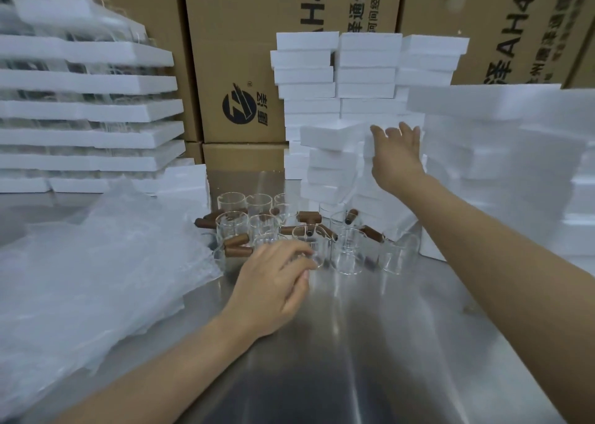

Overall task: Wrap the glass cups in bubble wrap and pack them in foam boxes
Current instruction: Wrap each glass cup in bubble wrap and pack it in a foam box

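the fingers [291, 256] of our left hand [273, 285] curl over the rim of the nearest glass cup [318, 256] with the thumb tucked beneath them, so the hand grips that cup at the front of the cluster on the steel table [370, 343]. the fingers [406, 130] of our right hand [397, 156] are straight and spread, holding nothing, their tips up against a leaning stack of white foam boxes [331, 153]. behind the gripped cup the other glass cups [346, 246] stand upright and crowded together, their brown handles [236, 241] pointing every way. just left of them lies a heap of bubble wrap [96, 262] that spreads toward the table's near edge. more foam boxes rise in taller stacks [367, 69] at the back and in a blurred pile [499, 140] at our right. at far left we see layered foam trays [87, 108] with clear things between them, too blurred to name. printed cardboard cartons [238, 53] wall in the back.
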The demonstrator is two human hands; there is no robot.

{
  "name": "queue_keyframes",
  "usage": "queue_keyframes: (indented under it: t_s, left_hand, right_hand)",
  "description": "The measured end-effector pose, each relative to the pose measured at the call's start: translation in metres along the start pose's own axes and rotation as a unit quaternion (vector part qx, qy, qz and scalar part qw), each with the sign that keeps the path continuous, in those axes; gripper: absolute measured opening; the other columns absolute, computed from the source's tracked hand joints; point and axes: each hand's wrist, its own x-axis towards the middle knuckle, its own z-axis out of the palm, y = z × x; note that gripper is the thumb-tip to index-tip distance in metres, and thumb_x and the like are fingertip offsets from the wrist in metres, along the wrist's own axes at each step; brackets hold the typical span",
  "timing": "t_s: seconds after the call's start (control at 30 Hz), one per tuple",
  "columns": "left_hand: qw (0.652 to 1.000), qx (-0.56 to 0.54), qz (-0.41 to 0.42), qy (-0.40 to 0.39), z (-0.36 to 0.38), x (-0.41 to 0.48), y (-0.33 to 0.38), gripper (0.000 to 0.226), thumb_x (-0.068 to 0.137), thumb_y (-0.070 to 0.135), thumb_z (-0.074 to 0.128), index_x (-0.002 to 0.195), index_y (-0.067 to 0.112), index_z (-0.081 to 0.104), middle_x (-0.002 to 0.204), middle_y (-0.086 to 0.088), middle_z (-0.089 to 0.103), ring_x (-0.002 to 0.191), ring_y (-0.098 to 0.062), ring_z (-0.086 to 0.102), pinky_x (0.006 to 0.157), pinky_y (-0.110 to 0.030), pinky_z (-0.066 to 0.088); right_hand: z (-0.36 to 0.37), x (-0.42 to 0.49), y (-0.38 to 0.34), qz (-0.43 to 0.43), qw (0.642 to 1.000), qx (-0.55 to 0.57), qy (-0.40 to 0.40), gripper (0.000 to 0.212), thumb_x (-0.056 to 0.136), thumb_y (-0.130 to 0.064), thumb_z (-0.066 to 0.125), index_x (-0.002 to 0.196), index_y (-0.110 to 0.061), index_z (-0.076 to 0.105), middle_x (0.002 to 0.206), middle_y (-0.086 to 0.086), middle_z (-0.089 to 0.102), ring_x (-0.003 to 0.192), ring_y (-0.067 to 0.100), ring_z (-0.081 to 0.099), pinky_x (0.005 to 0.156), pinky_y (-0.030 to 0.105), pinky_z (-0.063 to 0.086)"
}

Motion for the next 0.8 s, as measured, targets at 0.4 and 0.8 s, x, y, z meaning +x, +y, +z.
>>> queue_keyframes:
  t_s: [0.4,0.8]
  left_hand:
    - [0.946,-0.186,-0.226,0.139,-0.002,-0.002,-0.006,0.039,0.098,0.029,0.030,0.130,0.013,0.045,0.126,0.007,0.044,0.122,-0.014,0.044,0.105,-0.038,0.037]
    - [0.970,-0.149,-0.184,0.049,0.003,-0.004,-0.008,0.037,0.097,0.036,0.032,0.113,0.018,0.059,0.123,0.012,0.043,0.124,0.000,0.038,0.103,-0.008,0.023]
  right_hand:
    - [-0.079,-0.138,-0.018,-0.252,0.931,0.263,-0.033,0.056,0.085,-0.027,0.069,0.136,-0.029,0.048,0.115,-0.011,0.058,0.107,0.003,0.054,0.089,0.028,0.046]
    - [-0.061,-0.179,-0.010,-0.251,0.913,0.310,-0.089,0.028,0.093,-0.035,0.052,0.117,-0.028,0.064,0.100,-0.014,0.064,0.091,0.001,0.058,0.083,0.029,0.050]
